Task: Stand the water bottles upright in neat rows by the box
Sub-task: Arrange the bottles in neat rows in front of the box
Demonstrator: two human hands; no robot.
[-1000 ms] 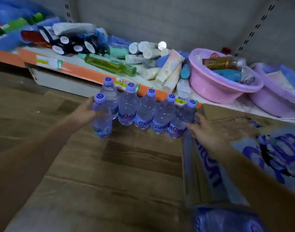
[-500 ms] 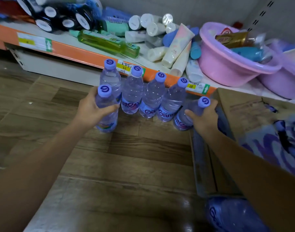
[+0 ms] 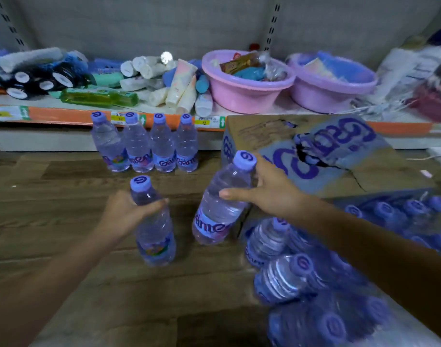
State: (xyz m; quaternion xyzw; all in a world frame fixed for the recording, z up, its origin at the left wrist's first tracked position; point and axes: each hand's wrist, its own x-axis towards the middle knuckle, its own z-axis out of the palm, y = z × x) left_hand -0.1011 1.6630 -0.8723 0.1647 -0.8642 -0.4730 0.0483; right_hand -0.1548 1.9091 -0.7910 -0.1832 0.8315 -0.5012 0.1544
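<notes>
Several clear water bottles with purple caps stand upright in a row on the wood floor, against the shelf base. My left hand grips one more bottle by its upper body, nearer to me and tilted a little. My right hand holds another bottle near its shoulder, leaning right, just left of the torn cardboard box. More bottles in plastic wrap lie at the lower right under my right forearm.
The low shelf with an orange edge carries tubes, a green bottle, dark jars and two pink-purple basins. Wood floor stretches to the left and in front of the row.
Both hands have pulled back from the row toward me, each with a bottle. The row by the shelf is now two bottles shorter. The view has swung to the right.
</notes>
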